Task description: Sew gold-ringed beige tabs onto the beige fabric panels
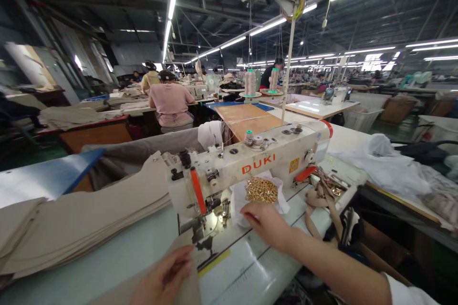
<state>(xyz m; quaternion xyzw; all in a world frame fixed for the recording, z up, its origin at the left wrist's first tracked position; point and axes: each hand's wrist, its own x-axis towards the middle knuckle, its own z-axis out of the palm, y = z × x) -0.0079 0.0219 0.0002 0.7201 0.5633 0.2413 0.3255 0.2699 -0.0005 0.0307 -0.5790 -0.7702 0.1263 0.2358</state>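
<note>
A white DUKI sewing machine (250, 164) stands on the pale table (107, 262) in front of me. My left hand (166, 279) lies with its fingers flat on a beige fabric piece (189, 252) at the needle plate. My right hand (266, 224) reaches under the machine arm toward a white bag of gold metal rings (261, 190); its fingers are bent down over the bag's edge and their tips are hidden. A stack of beige cut pieces (82, 219) lies to the left of the machine.
Beige straps with buckles (324, 200) hang over the table's right edge. White and grey cloth (397, 171) is piled on the right table. Thread cones (250, 82) stand behind the machine. A person in a pink shirt (171, 100) sits at another station with their back turned.
</note>
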